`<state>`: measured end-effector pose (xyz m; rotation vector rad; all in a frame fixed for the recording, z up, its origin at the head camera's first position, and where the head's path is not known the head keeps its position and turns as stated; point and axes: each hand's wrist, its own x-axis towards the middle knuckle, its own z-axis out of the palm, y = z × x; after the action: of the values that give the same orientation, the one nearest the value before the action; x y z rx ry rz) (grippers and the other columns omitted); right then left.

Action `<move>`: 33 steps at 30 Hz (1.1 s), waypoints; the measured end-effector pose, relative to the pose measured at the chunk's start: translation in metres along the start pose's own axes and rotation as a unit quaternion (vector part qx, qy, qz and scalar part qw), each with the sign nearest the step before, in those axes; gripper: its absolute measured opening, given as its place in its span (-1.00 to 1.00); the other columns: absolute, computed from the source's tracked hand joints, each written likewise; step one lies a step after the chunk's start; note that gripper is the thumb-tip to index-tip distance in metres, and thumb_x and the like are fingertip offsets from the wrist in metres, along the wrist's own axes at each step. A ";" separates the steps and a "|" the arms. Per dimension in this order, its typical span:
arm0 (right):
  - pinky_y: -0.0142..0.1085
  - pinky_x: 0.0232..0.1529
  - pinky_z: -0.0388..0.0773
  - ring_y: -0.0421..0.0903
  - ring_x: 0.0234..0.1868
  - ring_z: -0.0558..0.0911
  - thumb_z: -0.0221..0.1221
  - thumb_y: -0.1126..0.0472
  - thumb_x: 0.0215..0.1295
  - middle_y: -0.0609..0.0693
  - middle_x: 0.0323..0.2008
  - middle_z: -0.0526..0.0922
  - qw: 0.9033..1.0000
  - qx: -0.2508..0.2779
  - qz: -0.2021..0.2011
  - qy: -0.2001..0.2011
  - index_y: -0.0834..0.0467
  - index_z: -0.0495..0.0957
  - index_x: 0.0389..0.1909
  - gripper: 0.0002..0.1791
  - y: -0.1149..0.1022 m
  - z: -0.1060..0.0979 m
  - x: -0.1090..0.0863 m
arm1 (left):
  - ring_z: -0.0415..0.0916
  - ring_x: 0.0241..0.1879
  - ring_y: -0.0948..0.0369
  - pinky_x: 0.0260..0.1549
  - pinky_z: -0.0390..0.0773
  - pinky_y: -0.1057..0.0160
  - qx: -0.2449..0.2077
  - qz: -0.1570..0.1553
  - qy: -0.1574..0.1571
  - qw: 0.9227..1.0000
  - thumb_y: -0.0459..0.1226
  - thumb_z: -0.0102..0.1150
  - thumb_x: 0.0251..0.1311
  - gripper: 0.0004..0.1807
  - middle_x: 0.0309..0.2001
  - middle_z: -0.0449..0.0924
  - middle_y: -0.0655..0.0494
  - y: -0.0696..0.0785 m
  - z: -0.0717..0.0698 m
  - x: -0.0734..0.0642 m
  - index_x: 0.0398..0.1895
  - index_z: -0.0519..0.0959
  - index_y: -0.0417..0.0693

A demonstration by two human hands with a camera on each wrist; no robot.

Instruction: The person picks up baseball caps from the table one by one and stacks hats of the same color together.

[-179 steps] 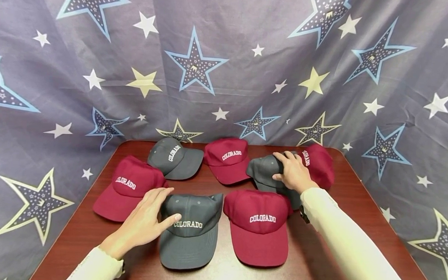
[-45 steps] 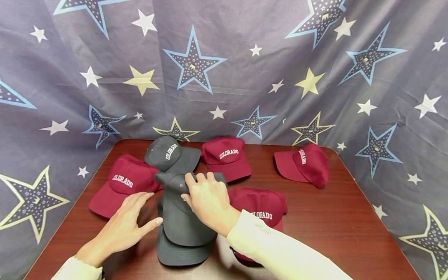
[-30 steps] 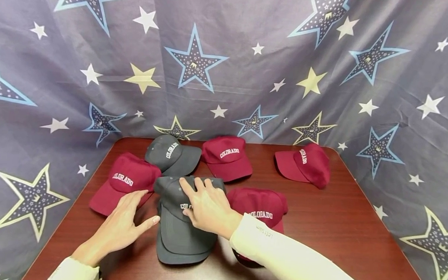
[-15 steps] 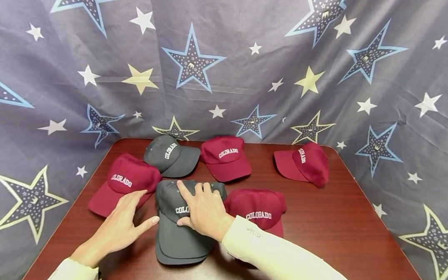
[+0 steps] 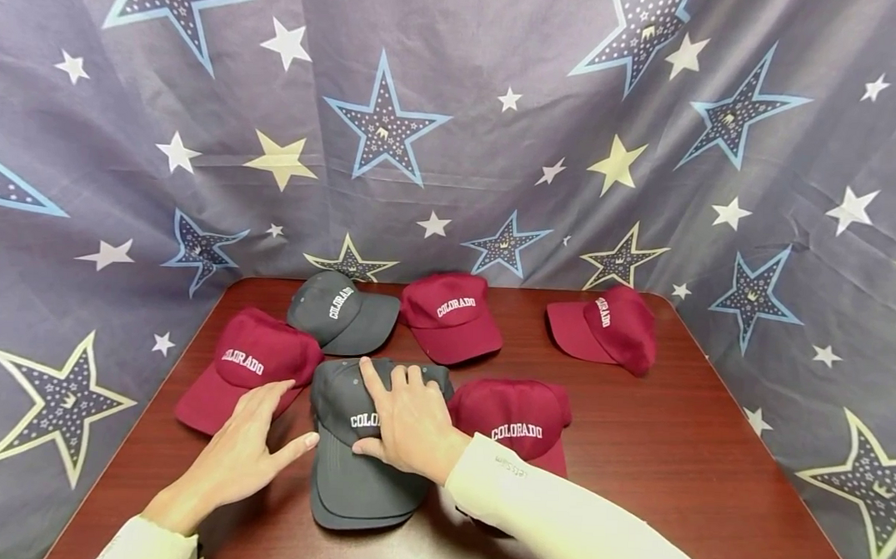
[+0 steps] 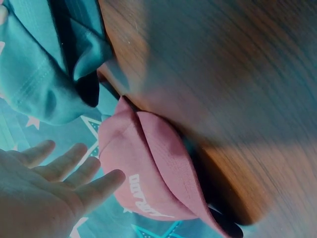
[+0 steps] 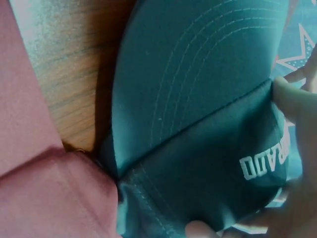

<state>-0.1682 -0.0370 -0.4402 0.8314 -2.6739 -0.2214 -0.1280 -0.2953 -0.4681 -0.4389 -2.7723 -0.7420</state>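
Two dark grey baseball caps lie one over the other at the front middle. The upper grey cap (image 5: 365, 468) bears white COLORADO lettering, and the brim of the lower grey cap (image 5: 358, 522) peeks out below it. Over the upper crown my right hand (image 5: 412, 415) is spread, thumb at the front near the brim seam and fingers bent over the top; the right wrist view shows thumb and fingers about the crown. My left hand (image 5: 241, 454) is held left of the stack with fingers extended and nothing in it, near a maroon cap (image 5: 253, 358).
Right of the stack lies another maroon cap (image 5: 521, 412), partly behind my right sleeve. Along the back are a grey cap (image 5: 334, 308), a maroon cap (image 5: 450, 313) and another maroon cap (image 5: 614, 328). A star-patterned cloth (image 5: 456, 88) hangs behind the wooden table (image 5: 680, 456).
My right hand has brought the grey cap from the back right onto the front grey cap, where it settled lower and their brims nearly line up. My left hand has drawn slightly back.
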 end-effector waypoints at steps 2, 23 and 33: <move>-0.17 -0.35 0.58 0.03 -0.04 0.52 0.12 -0.71 -0.01 0.10 -0.03 0.58 1.000 0.007 0.002 -0.002 -0.03 0.07 0.63 0.29 0.001 -0.002 -0.001 | 0.22 0.36 -0.15 0.23 0.32 -0.28 0.001 0.001 0.002 1.000 0.18 0.39 0.18 -0.01 0.35 0.34 -0.19 0.001 0.000 0.000 0.45 0.26 -0.28; -0.07 -0.36 0.65 0.06 -0.07 0.57 0.11 -0.59 0.16 0.13 0.02 0.59 0.988 0.117 0.053 0.082 0.08 0.30 0.50 0.08 0.058 -0.017 -0.018 | 0.22 0.36 -0.16 0.24 0.30 -0.28 -0.003 0.007 0.004 1.000 0.18 0.38 0.19 -0.02 0.34 0.34 -0.20 0.001 -0.002 0.008 0.44 0.28 -0.29; 0.01 -0.18 0.65 0.08 0.01 0.54 0.11 -0.56 0.20 0.09 0.09 0.60 0.984 0.143 0.069 0.080 0.08 0.29 0.49 0.04 0.083 -0.024 -0.029 | 0.23 0.36 -0.15 0.23 0.31 -0.28 -0.003 0.012 0.008 1.000 0.15 0.37 0.22 -0.06 0.35 0.34 -0.18 0.002 -0.005 0.013 0.45 0.27 -0.27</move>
<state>-0.1803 0.0466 -0.4056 0.7048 -2.6301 0.2577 -0.1389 -0.2936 -0.4593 -0.4640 -2.7459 -0.7455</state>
